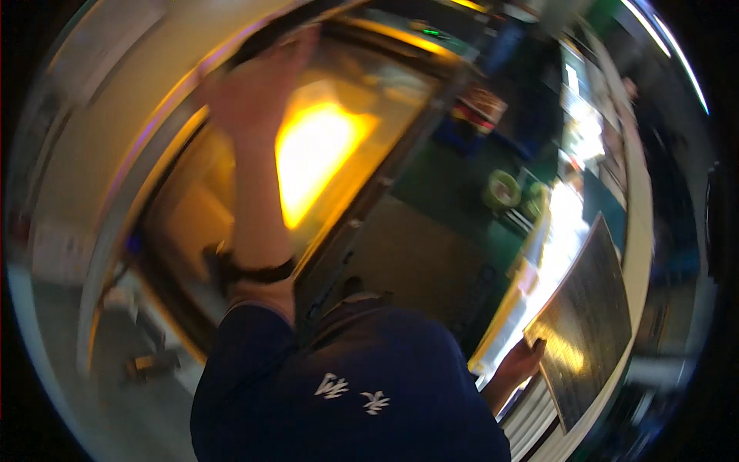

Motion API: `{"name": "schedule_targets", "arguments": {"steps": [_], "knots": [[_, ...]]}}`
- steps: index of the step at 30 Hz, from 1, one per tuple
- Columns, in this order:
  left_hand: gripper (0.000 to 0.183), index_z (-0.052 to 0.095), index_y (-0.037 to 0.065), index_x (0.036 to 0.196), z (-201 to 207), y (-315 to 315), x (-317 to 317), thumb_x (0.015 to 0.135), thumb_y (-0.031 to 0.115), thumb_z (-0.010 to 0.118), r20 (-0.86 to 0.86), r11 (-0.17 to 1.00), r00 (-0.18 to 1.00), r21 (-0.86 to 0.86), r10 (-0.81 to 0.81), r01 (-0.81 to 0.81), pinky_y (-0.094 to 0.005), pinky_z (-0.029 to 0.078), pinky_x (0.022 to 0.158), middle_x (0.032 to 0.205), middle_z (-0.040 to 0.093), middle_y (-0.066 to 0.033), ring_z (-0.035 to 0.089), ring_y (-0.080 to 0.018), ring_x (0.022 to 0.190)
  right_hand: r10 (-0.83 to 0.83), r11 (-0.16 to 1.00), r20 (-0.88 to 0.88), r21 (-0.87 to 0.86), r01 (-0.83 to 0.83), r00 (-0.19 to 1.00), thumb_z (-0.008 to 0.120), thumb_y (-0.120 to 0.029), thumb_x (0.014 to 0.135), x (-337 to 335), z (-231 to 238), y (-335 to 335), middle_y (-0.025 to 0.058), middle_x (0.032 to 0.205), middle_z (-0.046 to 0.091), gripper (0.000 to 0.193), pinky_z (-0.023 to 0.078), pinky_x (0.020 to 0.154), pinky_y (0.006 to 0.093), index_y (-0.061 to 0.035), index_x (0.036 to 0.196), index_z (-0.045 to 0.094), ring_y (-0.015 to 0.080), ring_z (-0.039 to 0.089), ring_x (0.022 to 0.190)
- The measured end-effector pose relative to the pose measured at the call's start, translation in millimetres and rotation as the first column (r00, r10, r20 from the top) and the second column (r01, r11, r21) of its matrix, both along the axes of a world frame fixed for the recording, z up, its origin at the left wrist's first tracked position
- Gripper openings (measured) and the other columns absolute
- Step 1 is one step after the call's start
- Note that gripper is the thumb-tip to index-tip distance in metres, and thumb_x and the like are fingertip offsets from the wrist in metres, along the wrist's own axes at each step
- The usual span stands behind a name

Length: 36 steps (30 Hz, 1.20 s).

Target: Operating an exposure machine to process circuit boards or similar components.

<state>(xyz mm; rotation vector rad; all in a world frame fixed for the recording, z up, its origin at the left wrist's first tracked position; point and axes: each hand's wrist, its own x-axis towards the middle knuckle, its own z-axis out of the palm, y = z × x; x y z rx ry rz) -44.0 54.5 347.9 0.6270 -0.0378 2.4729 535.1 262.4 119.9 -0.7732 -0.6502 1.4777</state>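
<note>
The dark panel [589, 323] is on the person's right side, low in the view, tilted and away from the lit machine. One corner points up, to the far side, and another points down toward the lower edge. Its long axis seems to run from upper right to lower left, although the wide lens bends the shape. It is a thin, flat, four-sided plate with straight edges. The face is dark grey-brown and slightly shiny, with fine streaks and a golden reflection near the held corner; its material I cannot tell.

The right hand [522, 362] is closed on this left corner, with the thumb lying at the edge. The left hand [254, 96] is raised, with its fingers at the dark bar [285, 32] above the machine; it is blurred, so I cannot tell whether it grips or how far it is open. A dark band [265, 272] goes around the left wrist.

Under the left arm, the machine's dark frame [356, 223] surrounds a smooth surface with strong yellow-white light [319, 154]. Farther right, a round green bin [503, 190] stands near the green floor [439, 173].
</note>
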Motion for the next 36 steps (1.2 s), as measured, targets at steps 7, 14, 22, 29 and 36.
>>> {"name": "schedule_targets", "arguments": {"steps": [7, 14, 22, 29, 36], "knots": [[0.051, 0.047, 0.015, 0.14, -107, -56, 8, 0.099, 0.045, 0.047, -0.119, 0.847, 0.966, -0.463, 0.23, -0.259, -0.0628, 0.034, 0.105, 0.149, 0.042, -0.0085, 0.041, -0.0297, 0.134, 0.605, 0.796, 0.278, -0.225, -0.562, 0.746, 0.073, -0.008, 0.076, -139, 78, -53, 0.0152, 0.123, 0.06, 0.067, 0.049, 0.099, 0.0483, 0.0018, 0.135, 0.045, 0.0315, 0.06, 0.112], [0.067, 0.048, 0.006, 0.136, -288, -228, 97, 0.09, 0.055, 0.057, 0.362, 0.371, 0.735, -0.915, 0.573, 0.161, -0.0576, 0.045, 0.095, 0.127, 0.057, -0.0131, 0.056, -0.0327, 0.116, 0.913, -0.062, 0.359, -0.344, -0.937, -0.192, 0.075, -0.01, 0.07, -279, 19, 1, 0.0159, 0.124, 0.059, 0.078, 0.05, 0.096, 0.0394, 0.0039, 0.139, 0.042, 0.0304, 0.061, 0.112], [0.031, 0.054, 0.0, 0.126, -268, -331, 199, 0.096, 0.008, 0.057, 0.219, 0.227, 0.733, -0.97, 0.644, 0.091, -0.0338, 0.054, 0.086, 0.113, 0.064, -0.0078, 0.064, -0.0205, 0.099, 0.623, -0.564, 0.268, -0.497, -0.659, -0.735, 0.072, -0.004, 0.077, -488, -85, -41, 0.0107, 0.12, 0.061, 0.069, 0.051, 0.093, 0.0361, -0.0002, 0.14, 0.045, 0.0222, 0.062, 0.107], [0.039, 0.05, 0.001, 0.132, -303, -319, 177, 0.094, 0.008, 0.057, 0.186, 0.052, 0.531, -0.965, 0.827, 0.257, -0.0387, 0.051, 0.093, 0.117, 0.063, -0.0075, 0.061, -0.0213, 0.108, 0.703, -0.4, 0.454, -0.385, -0.832, -0.548, 0.072, -0.018, 0.085, -564, -127, -100, 0.0158, 0.13, 0.057, 0.068, 0.049, 0.096, 0.0373, -0.008, 0.145, 0.041, 0.0252, 0.058, 0.115], [0.065, 0.04, 0.01, 0.147, -371, -331, 125, 0.091, 0.029, 0.064, -0.678, -0.899, 0.682, -0.432, 0.273, -0.07, -0.0581, 0.031, 0.109, 0.152, 0.036, -0.0165, 0.033, -0.0364, 0.14, 0.331, -0.131, 0.942, 0.098, -0.987, 0.05, 0.069, -0.014, 0.089, -550, -48, -67, 0.0185, 0.155, 0.032, 0.08, 0.035, 0.111, 0.0435, -0.008, 0.154, 0.022, 0.0328, 0.038, 0.138]]}}
